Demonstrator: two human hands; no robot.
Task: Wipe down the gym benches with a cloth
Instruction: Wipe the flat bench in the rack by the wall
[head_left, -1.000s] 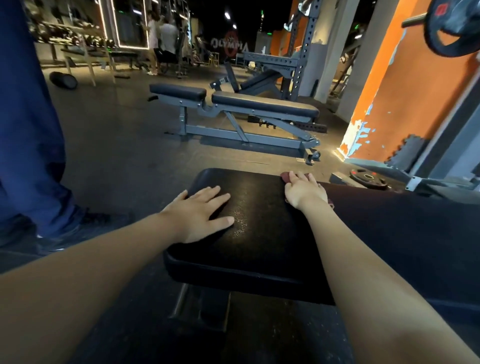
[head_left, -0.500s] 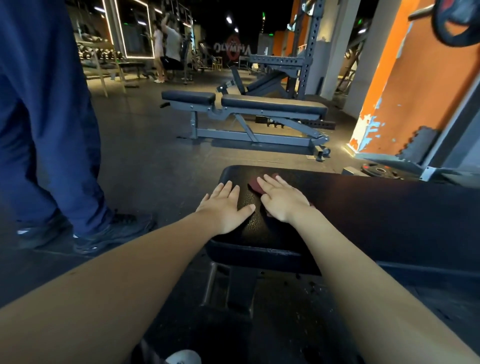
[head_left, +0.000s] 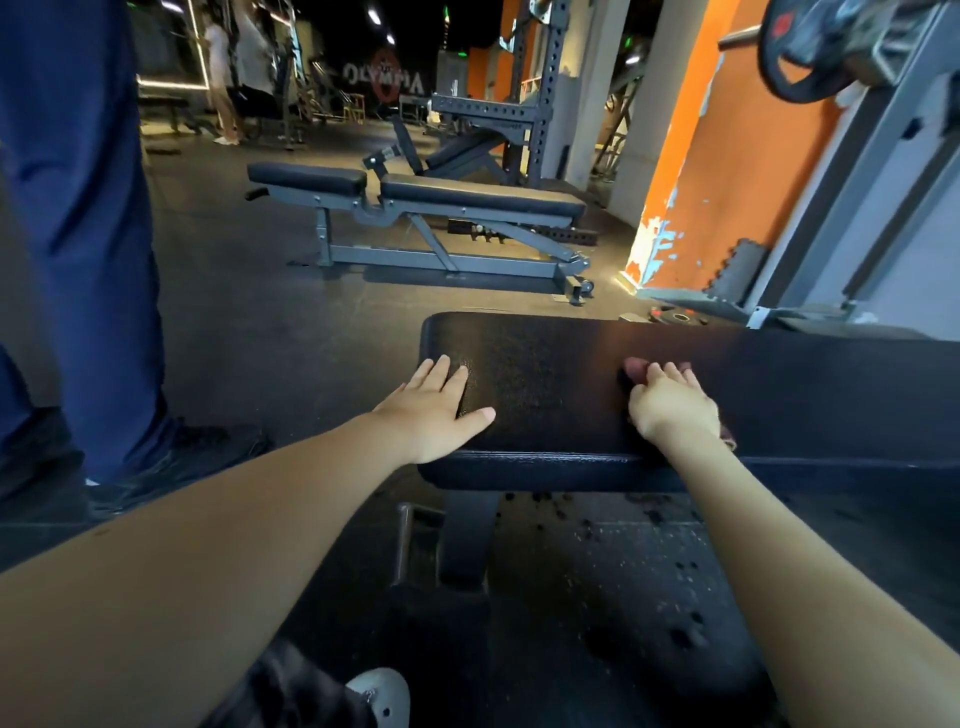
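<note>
My left hand (head_left: 441, 410) lies flat on the left end of the black padded bench (head_left: 545, 400), fingers straight and close together. My right hand (head_left: 670, 405) presses the small dark red cloth (head_left: 635, 367) onto the bench top, fingers flat. I think this bench is only partly wiped. Its long right part and the far grey-legged bench (head_left: 467, 196) are left.

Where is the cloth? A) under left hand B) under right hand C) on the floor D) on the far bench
B: the dark red cloth peeks out from under the right hand on the near bench; the left hand rests on bare pad.
</note>
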